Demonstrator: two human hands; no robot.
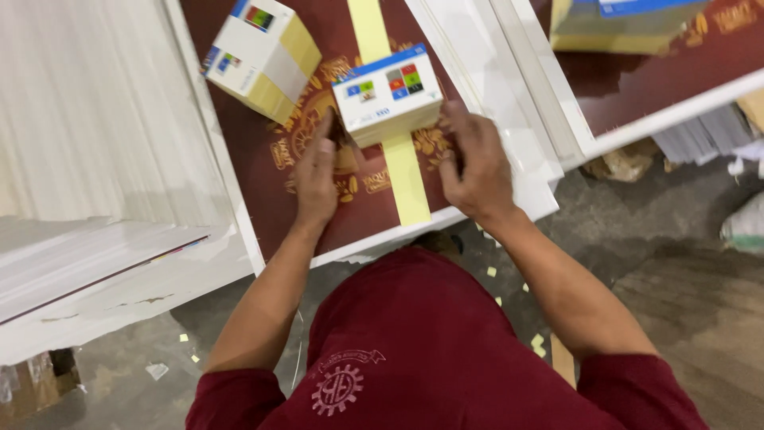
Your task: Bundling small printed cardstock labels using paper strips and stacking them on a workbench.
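Card stack (387, 95) between both hands

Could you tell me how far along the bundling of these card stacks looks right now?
Done: one stack lies aside, a yellow band around it. In hand: the left hand and right hand steady a second stack on a flat yellow paper strip. Left: that strip is not yet wrapped.

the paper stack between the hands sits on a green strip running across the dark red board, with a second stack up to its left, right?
Not quite: the strip is pale yellow, not green, as the head view shows. The rest holds: the paper stack sits on it on the dark red board, between the left hand and right hand, with a second stack up to its left.
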